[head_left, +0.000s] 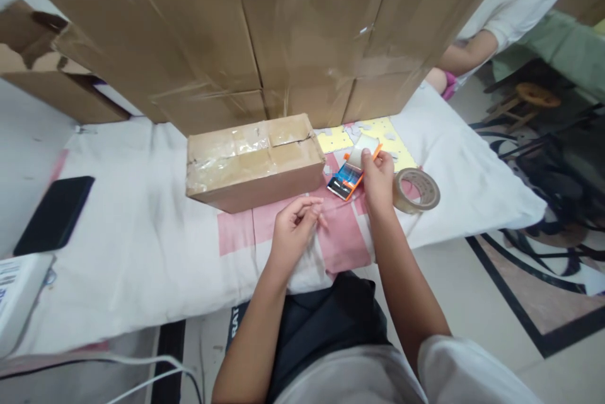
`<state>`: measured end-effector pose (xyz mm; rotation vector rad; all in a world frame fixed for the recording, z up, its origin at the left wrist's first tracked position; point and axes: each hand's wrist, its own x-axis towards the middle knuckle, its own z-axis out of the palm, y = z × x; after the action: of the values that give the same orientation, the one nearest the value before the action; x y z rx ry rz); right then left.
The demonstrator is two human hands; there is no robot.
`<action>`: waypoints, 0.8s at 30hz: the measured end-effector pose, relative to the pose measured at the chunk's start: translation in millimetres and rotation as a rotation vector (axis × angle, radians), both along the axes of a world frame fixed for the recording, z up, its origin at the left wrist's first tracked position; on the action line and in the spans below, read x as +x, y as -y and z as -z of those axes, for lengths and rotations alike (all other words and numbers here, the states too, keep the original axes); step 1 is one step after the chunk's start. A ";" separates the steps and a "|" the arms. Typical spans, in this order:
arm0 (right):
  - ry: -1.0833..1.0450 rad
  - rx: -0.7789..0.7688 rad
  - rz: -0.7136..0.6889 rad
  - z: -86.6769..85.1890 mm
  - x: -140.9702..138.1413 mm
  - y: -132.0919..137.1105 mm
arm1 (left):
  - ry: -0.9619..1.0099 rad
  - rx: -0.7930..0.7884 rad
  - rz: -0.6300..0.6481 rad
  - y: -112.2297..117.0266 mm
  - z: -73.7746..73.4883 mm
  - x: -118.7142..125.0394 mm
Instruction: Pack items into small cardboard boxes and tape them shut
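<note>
My right hand [379, 182] grips a tape dispenser [350, 178] with orange edges, a blue part and a roll of clear tape; its dark end tilts down to the left. My left hand [297, 227] hovers over the cloth just left of it. The thumb and fingers there are drawn together, and anything between them is too small to make out. A taped cardboard box [255, 161] lies in front of my hands, apart from both. Beside my right wrist stands a wide roll of brown tape [416, 191].
Large stacked cartons [312, 32] wall off the table's back. A black phone [55, 215] lies left on the white cloth [165, 253]. Yellow patterned sheets [390, 138] sit behind the dispenser. At upper right is another person's arm [472, 52], with a wooden stool [536, 96] beyond.
</note>
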<state>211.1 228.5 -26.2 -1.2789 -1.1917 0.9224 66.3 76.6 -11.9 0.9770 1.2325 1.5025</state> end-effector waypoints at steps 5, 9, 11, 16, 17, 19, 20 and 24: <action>0.011 0.137 0.099 -24.6 7.9 49.0 | -0.058 0.057 -0.050 6.0 -0.3 -9.1; 0.116 0.087 -0.432 -60.4 -2.9 91.6 | -0.124 0.092 -0.010 14.2 -6.1 -17.7; 0.193 0.057 -0.583 -73.8 -13.2 101.6 | -0.201 0.111 0.004 19.3 -11.9 -21.9; 0.329 0.101 -0.716 -89.6 -37.5 108.7 | -0.307 0.157 -0.041 29.3 -24.4 -32.1; 0.347 0.132 -0.707 -92.0 -41.1 108.6 | -0.291 0.146 -0.068 30.5 -25.6 -34.6; 0.364 0.194 -0.656 -98.9 -47.2 105.4 | -0.246 0.103 -0.137 32.6 -27.0 -41.0; 0.371 0.223 -0.622 -103.9 -50.0 101.7 | -0.231 0.084 -0.178 33.7 -27.3 -44.9; 0.541 0.371 -0.653 -134.8 -63.4 69.8 | -0.280 0.088 -0.350 38.5 -28.6 -62.9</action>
<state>147.7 158.7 108.7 -0.8564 -2.1758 0.7592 3.4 38.1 16.6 1.0987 1.6136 1.7416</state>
